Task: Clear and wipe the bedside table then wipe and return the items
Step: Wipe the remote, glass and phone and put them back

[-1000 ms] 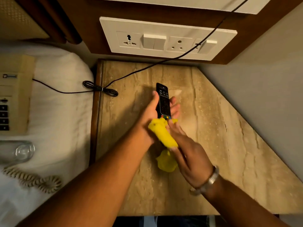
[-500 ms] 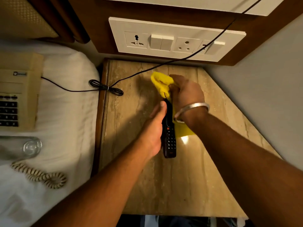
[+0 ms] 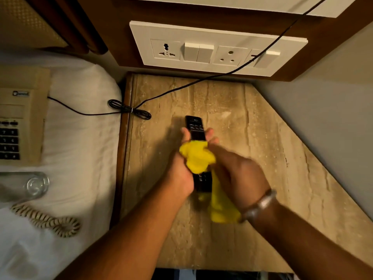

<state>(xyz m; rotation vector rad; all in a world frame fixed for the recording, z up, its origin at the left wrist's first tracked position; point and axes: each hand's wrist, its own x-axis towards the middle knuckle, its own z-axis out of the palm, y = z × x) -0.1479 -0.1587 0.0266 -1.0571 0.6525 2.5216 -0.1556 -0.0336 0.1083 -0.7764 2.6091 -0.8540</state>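
My left hand (image 3: 181, 174) grips a black remote control (image 3: 194, 126) lengthwise, above the marble top of the bedside table (image 3: 252, 128). My right hand (image 3: 236, 170), with a metal bangle on its wrist, presses a yellow cloth (image 3: 196, 156) onto the middle of the remote. A tail of the cloth hangs down under my right palm. The remote's far end and a strip of its near buttons show; the rest is covered by cloth and fingers.
A beige telephone (image 3: 20, 118), a clear glass (image 3: 36, 185) and a coiled handset cord (image 3: 50, 221) lie on the white bed at left. A black cable (image 3: 129, 109) runs from the phone across the table's back corner. A switch panel (image 3: 218, 51) is on the wall behind.
My right hand has drawn the yellow cloth back from the remote's far end to its middle. My left hand keeps hold of the remote, whose far end is now uncovered.
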